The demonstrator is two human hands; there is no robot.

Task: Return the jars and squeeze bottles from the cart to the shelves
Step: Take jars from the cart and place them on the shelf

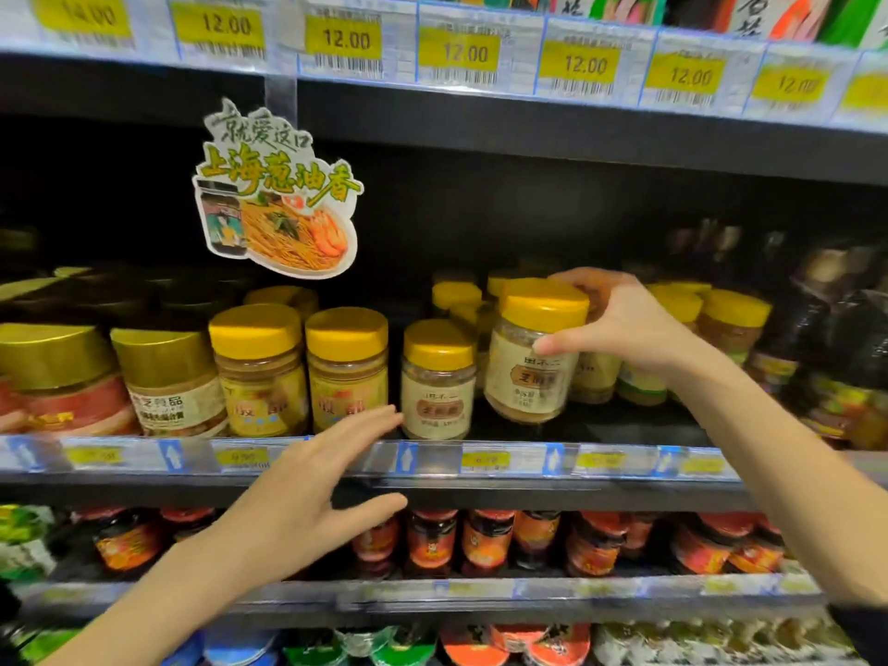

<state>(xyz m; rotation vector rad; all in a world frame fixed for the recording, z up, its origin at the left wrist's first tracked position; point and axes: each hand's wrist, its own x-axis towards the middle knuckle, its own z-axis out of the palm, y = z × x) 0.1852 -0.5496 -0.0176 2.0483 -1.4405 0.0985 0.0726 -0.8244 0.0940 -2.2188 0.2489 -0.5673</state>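
My right hand (620, 324) grips a yellow-lidded jar (528, 372) with a cream label, held tilted just above the middle shelf (432, 461). A matching jar (437, 382) stands on the shelf immediately to its left. My left hand (312, 492) hovers open in front of the shelf edge, its fingertips near that standing jar's base, holding nothing. More yellow-lidded jars (346, 367) line the shelf to the left and behind. The cart is out of view.
A noodle-sauce promo card (278, 194) hangs from the upper shelf rail (480, 64) with yellow price tags. Dark bottles (836, 358) stand at the right. Red-labelled jars (485, 540) fill the shelf below, and several round lids show at the bottom.
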